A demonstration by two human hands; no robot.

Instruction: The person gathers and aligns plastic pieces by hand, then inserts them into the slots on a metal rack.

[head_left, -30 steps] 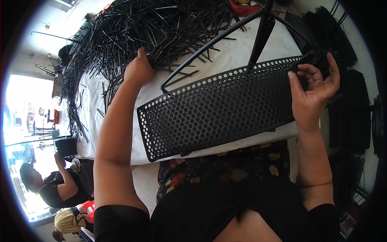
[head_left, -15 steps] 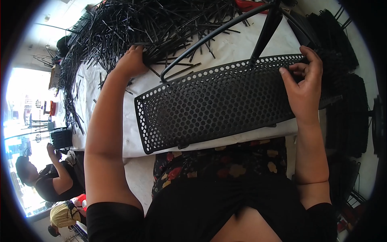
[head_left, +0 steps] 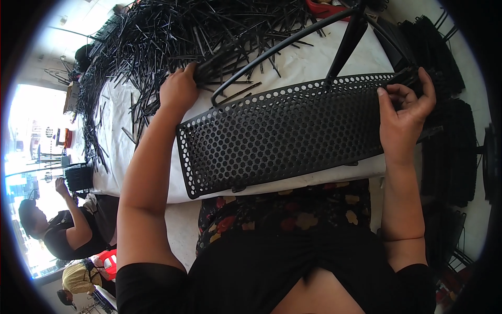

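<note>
A black perforated metal panel [head_left: 282, 138] with a raised rim lies slanted across the table before me. A bent dark metal tube [head_left: 282, 46] and a flat black bar rise from its far edge. Left of the tube, my left hand [head_left: 179, 90] is closed round black strips [head_left: 219, 62], blurred and pointing away to the upper right. Their number cannot be made out. Over the panel's right end hovers or rests my right hand [head_left: 403, 118], thumb and bent fingers apart, nothing visible between them. Whether it touches the rim is unclear.
A large heap of thin black strips [head_left: 157, 36] covers the far left of the white-covered table [head_left: 116, 141]. A red container [head_left: 324, 8] sits at the far edge. Black racks [head_left: 460, 146] stand on the right. Two people [head_left: 68, 230] are at the lower left.
My left hand has moved right and slightly farther from my body, with blurred strips at its fingers. My right hand has shifted right along the panel, its index finger more stretched out.
</note>
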